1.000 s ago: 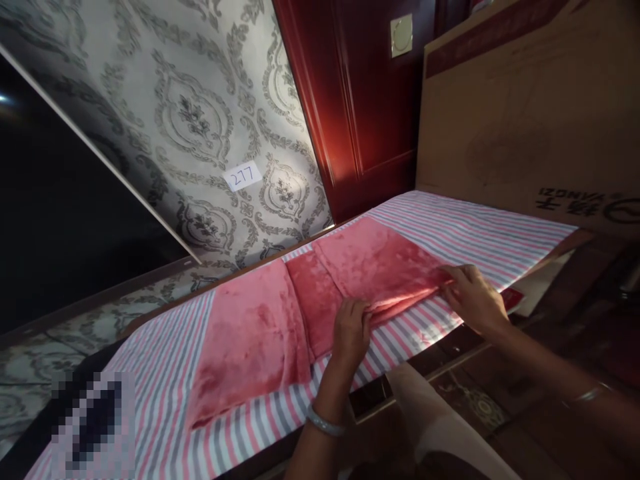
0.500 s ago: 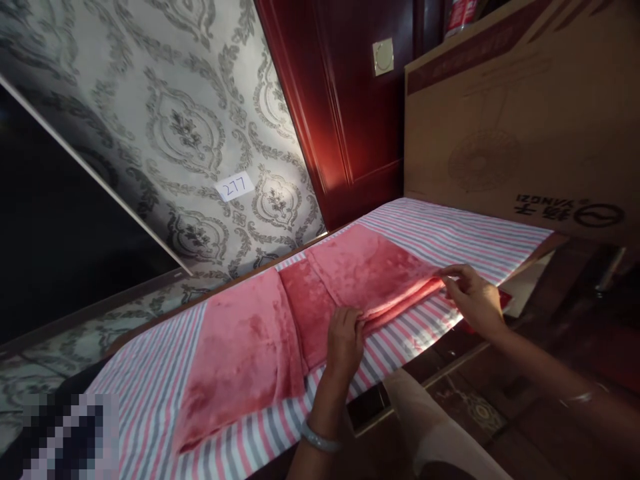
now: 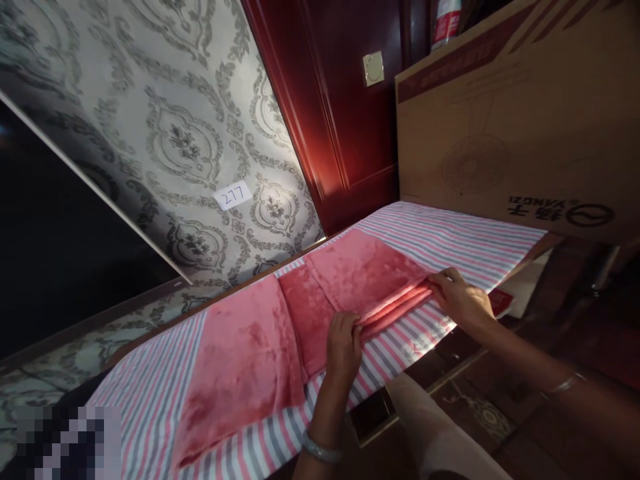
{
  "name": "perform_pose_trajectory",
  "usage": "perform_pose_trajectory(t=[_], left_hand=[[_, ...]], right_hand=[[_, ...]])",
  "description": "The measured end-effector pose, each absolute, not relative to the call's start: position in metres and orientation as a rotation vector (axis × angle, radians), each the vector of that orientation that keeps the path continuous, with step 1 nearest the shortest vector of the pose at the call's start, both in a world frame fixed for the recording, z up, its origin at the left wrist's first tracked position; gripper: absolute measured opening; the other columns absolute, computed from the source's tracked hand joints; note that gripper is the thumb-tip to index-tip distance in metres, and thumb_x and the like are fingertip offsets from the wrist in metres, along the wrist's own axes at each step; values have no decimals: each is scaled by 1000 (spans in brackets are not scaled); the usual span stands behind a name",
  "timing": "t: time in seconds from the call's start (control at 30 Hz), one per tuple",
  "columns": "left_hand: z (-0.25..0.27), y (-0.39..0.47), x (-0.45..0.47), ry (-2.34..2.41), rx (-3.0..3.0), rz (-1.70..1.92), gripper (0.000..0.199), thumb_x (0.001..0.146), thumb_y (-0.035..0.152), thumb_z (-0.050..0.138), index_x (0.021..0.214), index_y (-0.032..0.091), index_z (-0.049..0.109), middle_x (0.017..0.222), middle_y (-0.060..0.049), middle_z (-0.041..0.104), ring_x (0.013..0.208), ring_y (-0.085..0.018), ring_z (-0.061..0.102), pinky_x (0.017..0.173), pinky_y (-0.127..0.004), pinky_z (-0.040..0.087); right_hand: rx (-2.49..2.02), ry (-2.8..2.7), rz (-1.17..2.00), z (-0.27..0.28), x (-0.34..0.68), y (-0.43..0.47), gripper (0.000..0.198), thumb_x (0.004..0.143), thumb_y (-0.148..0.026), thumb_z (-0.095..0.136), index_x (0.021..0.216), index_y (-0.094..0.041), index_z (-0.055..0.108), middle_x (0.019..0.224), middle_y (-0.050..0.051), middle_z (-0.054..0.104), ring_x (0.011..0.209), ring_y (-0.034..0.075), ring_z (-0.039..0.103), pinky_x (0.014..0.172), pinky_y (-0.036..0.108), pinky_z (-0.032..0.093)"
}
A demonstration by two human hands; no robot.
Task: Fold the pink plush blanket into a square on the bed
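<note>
A pink plush cloth (image 3: 245, 347) lies on the striped table cover, its left and right parts folded in toward a darker middle strip. My left hand (image 3: 344, 343) is closed on the front edge of the right folded part, near its inner corner. At that part's outer front corner, my right hand (image 3: 463, 303) pinches the layered edge between thumb and fingers. Between the hands the stacked layers show along the front, slightly lifted. Whether the cloth is a blanket or a garment cannot be made out.
The striped cover (image 3: 450, 223) spreads over a long table beside a patterned wall (image 3: 190, 140). A large cardboard box (image 3: 510, 133) stands at the right end, a red-and-white can (image 3: 447, 23) behind it. A dark screen (image 3: 65, 233) is at left. Drawers below the front edge are partly open.
My right hand has shifted slightly left and closed more firmly on the cloth's corner. The layers along the front edge between my hands are spread a little more. My left hand stays nearly still.
</note>
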State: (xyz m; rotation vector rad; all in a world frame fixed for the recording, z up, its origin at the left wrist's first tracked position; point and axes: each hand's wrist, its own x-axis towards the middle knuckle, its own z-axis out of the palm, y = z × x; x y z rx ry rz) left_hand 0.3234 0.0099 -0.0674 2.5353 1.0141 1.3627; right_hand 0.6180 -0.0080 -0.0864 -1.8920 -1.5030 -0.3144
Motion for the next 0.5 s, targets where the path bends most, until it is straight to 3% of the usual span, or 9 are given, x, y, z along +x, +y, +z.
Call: perform_pose_trajectory(t=[0.1,0.3,0.5], left_hand=[[-67,10,323,1025,2553,1341,19,92,8,51,101,21,63,96,-7,69,92,-21,65,82,-36,56],[-66,8,324,1030,2662,1221,17,90,10,56,103,20,62,99,-8,67,94,-23,63,83,-39,55],[-68,10,324,1073,2679,1296,17,94,8,48,100,19,59,94,-7,66,88,-21,61,79,-35,53]], right_hand=[[-1899,-1510,-310,-85,619,-7,32,95,-33,44,112,-23,69,110,8,63,69,15,58,44,26,33],[-1838,-1379,-316,-88,630,-11,31,95,-34,40,101,-20,67,107,10,65,74,17,62,50,26,42],[-1816,-1308,-303,-93,630,-17,27,94,-33,41,99,-20,64,103,10,64,76,17,63,53,26,44]])
